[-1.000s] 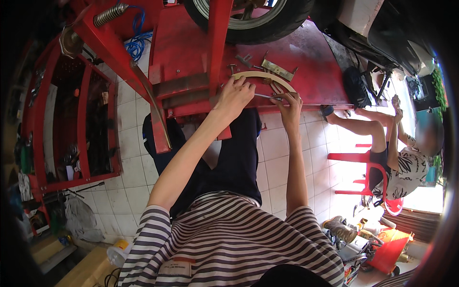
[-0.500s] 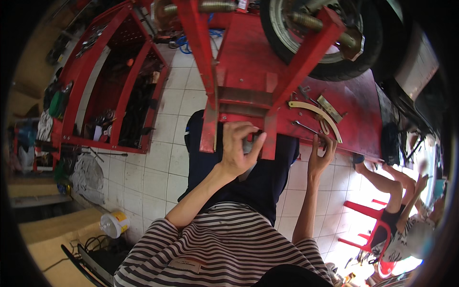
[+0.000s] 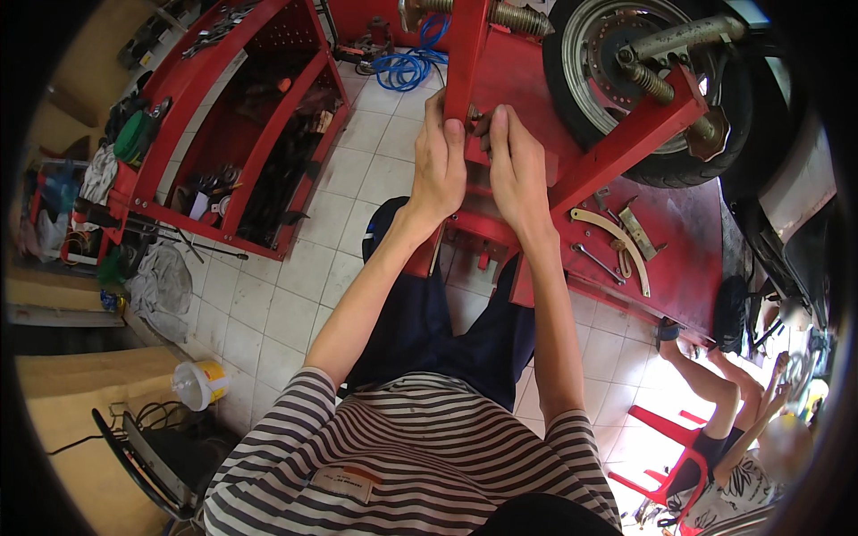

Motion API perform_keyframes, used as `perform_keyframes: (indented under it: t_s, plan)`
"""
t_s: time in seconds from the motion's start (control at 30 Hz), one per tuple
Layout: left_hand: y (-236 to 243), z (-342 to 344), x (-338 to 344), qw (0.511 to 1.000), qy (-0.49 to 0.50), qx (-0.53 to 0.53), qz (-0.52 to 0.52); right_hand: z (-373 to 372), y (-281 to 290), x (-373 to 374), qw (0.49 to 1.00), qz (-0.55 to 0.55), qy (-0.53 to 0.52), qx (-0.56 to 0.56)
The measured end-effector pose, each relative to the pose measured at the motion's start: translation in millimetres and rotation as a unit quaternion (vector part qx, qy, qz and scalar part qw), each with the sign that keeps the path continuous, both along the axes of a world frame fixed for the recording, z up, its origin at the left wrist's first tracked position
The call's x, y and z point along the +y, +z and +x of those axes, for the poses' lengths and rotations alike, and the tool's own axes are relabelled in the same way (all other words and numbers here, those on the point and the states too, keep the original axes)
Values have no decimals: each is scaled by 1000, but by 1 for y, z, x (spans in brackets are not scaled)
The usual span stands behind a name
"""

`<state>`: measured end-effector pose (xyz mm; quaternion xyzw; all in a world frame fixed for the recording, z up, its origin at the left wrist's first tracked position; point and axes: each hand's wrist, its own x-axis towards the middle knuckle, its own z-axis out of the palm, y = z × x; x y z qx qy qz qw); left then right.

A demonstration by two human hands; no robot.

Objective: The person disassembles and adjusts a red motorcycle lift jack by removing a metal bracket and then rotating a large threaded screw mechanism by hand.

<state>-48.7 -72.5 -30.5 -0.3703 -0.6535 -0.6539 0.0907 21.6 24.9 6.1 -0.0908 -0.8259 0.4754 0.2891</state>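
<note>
A red metal stand with two slanting posts rises in front of me. My left hand (image 3: 435,170) is wrapped round its left post (image 3: 466,62), thumb on the near side and fingertips hidden behind. Just right of that post is my right hand (image 3: 517,170), its fingers curled closed near a small metal piece on the post's side. What it grips, if anything, is hidden. The right post (image 3: 626,138) carries a threaded spring-like rod (image 3: 651,82). Beyond it stands a motorcycle wheel (image 3: 572,85) with a black tyre.
On the red platform (image 3: 688,237) lie a curved cream-coloured bar (image 3: 626,234), a wrench (image 3: 597,263) and a metal bracket (image 3: 642,228). A red tool cart (image 3: 255,116) stands left, a blue hose (image 3: 402,71) behind it. A person (image 3: 742,456) sits by a red chair (image 3: 657,424) at right.
My left hand has gone up and forward onto the left post. My right hand has swung left and forward from the platform's edge to beside that post. The view has shifted slightly.
</note>
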Motion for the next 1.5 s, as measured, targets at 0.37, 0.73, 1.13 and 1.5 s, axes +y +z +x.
perform_keyframes:
  t_s: [0.37, 0.73, 1.13, 1.5]
  plan:
    - [-4, -3, -2, 1000, -29, -2, 12, -6, 3, -1, 985, 121, -61, 109]
    - [-8, -6, -2, 1000, -25, 0, 14, -13, -14, -6, 969, 130, -146, 149]
    - [-4, -4, -4, 999, -31, -9, 14, -16, -10, -4, 977, 158, -95, 109]
    - [-3, -4, -4, 999, -28, -7, 18, -14, -13, 1, 977, 187, -51, 85]
